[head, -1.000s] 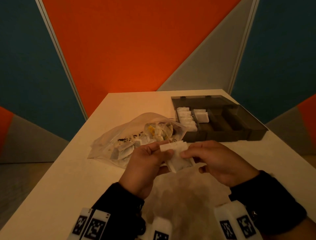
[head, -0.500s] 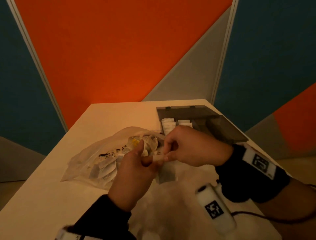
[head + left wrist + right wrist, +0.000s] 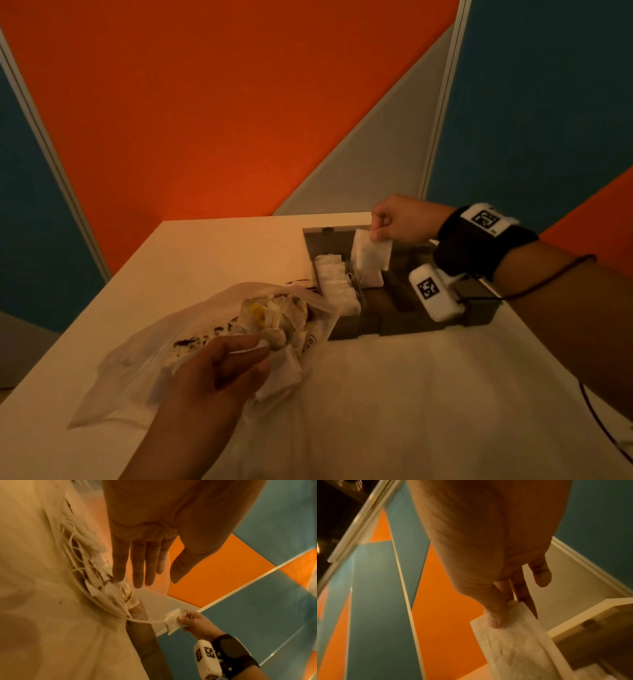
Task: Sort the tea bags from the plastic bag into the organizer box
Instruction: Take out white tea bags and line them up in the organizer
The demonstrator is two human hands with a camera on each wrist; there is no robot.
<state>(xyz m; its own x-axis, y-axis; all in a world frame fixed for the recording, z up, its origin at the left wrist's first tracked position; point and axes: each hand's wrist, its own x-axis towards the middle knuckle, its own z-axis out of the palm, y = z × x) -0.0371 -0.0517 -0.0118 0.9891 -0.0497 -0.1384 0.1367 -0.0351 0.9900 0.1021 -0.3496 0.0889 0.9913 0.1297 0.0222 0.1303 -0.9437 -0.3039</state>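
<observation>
My right hand (image 3: 378, 228) pinches a white tea bag (image 3: 370, 255) by its top edge and hangs it over the far part of the dark organizer box (image 3: 404, 325). The right wrist view shows thumb and fingers clamped on that tea bag (image 3: 510, 634). White tea bags (image 3: 334, 282) fill the box's left compartment. My left hand (image 3: 239, 353) hovers with straight fingers over the mouth of the clear plastic bag (image 3: 137, 363), which lies on the table full of tea bags (image 3: 274, 318). In the left wrist view the left hand (image 3: 142, 573) holds nothing.
The white table (image 3: 428, 394) carries the bag at the left and the box at the right, near the far right edge. Orange, teal and grey wall panels (image 3: 222, 120) stand close behind. A thin cable (image 3: 596, 414) runs over the table at the right.
Both hands held one tea bag together in front of me. Now the right hand has carried it away to over the box, and the left hand has let go and dropped towards the plastic bag.
</observation>
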